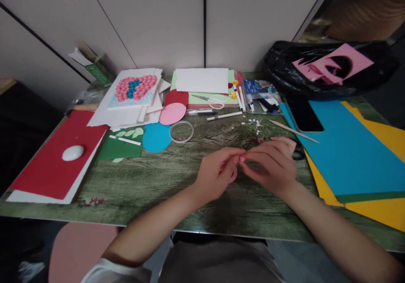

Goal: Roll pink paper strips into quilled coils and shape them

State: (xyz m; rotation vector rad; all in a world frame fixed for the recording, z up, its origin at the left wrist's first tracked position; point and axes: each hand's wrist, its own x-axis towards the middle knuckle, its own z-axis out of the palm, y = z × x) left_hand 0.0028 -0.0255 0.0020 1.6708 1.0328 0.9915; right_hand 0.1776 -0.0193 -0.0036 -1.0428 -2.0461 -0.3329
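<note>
Grey clothing (221,262) nearest; both hands (217,171) (274,164) pinching pink paper (233,175)

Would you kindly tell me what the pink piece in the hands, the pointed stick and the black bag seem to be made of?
Pink piece: probably matte paper, judging by its thin, curved edge, though mostly hidden. Pointed stick: likely bare wood, pale tan and unvarnished-looking. Black bag: apparently glossy plastic film, with crinkles catching the light.

On your wood-grain table (152,194) lay a tape roll (181,142) beside a blue paper circle (156,139), a white pen (225,116), paper scraps (257,123) and, at far right, a black plastic bag (276,69).
</note>
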